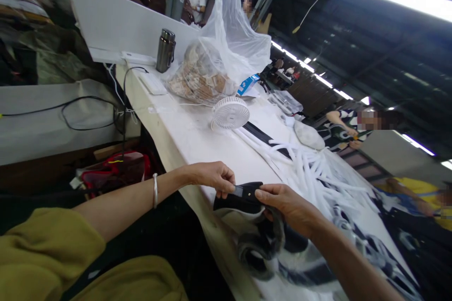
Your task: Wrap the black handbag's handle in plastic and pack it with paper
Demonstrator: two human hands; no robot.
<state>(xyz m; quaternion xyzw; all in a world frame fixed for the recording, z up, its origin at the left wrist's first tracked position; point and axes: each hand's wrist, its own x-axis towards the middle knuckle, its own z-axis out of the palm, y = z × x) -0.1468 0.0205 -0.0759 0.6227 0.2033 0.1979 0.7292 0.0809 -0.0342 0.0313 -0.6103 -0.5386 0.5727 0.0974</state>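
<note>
Between my two hands is a black strap piece (247,194) with a small grey patch and a metal stud, held above the front edge of the white table (197,143). My left hand (217,179) pinches its left end, thumb against fingers. On the right end, my right hand (282,202) grips it with thumb on top; some of its fingers are hidden underneath. Grey and black rolled bands (256,256) lie just below my right hand, partly blurred.
A white fan (230,114), a clear bag of scraps (201,77) and a metal flask (165,51) stand farther back. White tubes (307,174) lie to the right. Other people work beyond the table, one in yellow (416,193) at right.
</note>
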